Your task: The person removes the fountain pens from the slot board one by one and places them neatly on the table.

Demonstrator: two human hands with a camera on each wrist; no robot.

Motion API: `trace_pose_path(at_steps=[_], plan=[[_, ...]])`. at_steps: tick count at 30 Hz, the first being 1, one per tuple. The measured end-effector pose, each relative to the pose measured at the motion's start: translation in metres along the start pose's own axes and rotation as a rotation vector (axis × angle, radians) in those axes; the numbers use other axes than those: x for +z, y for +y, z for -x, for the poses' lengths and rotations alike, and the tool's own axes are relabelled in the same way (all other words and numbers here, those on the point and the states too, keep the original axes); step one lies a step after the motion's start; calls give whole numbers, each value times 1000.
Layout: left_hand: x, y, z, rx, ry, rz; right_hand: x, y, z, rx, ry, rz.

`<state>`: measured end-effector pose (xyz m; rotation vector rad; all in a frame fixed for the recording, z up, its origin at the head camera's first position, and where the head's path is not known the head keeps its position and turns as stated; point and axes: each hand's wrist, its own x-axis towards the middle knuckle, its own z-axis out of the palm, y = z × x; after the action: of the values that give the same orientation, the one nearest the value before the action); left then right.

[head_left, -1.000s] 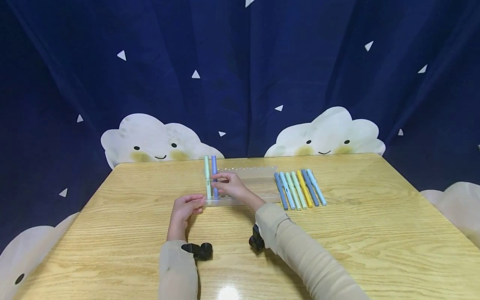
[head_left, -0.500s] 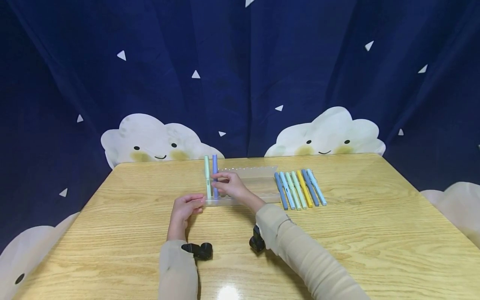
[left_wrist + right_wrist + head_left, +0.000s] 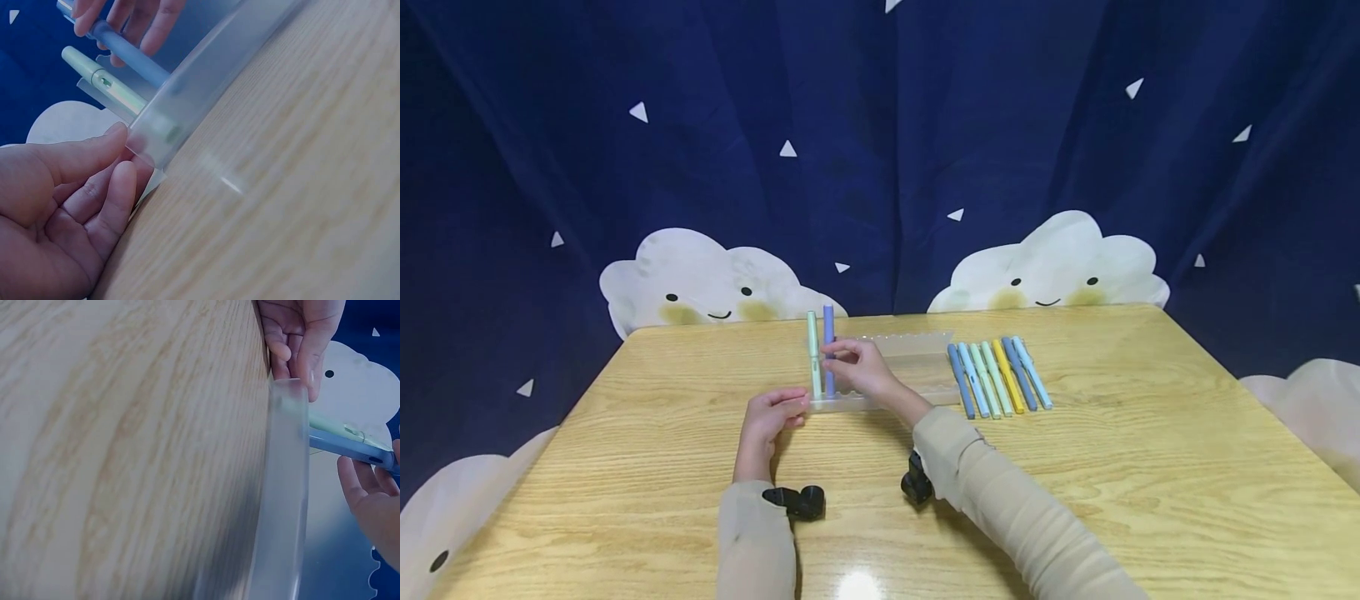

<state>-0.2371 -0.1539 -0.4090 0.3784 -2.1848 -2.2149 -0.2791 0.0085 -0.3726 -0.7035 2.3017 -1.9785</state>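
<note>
My left hand point(image 3: 775, 414) pinches the near left corner of a clear plastic pen stand point(image 3: 206, 69) between thumb and fingers. A light green pen point(image 3: 814, 354) stands upright in its leftmost slot, right by that hand. Beside it, my right hand point(image 3: 863, 367) holds a blue pen point(image 3: 829, 325) between thumb and fingertips. This pen is upright too, its lower end behind the front wall of the stand in the left wrist view. The right wrist view shows the blue pen point(image 3: 350, 447) alongside the green one.
Right of the stand, several pens point(image 3: 1000, 379) lie side by side on the wooden table point(image 3: 1150, 467): blue, light blue, green and yellow. A dark blue curtain point(image 3: 880, 150) with white clouds hangs behind the table's far edge.
The blue pen has risen slightly against the green pen, with my right hand still holding it. My left hand stays at the stand's corner.
</note>
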Motion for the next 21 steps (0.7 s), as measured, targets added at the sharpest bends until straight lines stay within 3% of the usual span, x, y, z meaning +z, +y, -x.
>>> trace_pose_path(at_steps=[11, 21], plan=[[1, 1, 3, 8, -3, 17, -5, -8, 1, -66, 33, 3], [1, 1, 3, 12, -3, 13, -16, -7, 5, -74, 35, -20]])
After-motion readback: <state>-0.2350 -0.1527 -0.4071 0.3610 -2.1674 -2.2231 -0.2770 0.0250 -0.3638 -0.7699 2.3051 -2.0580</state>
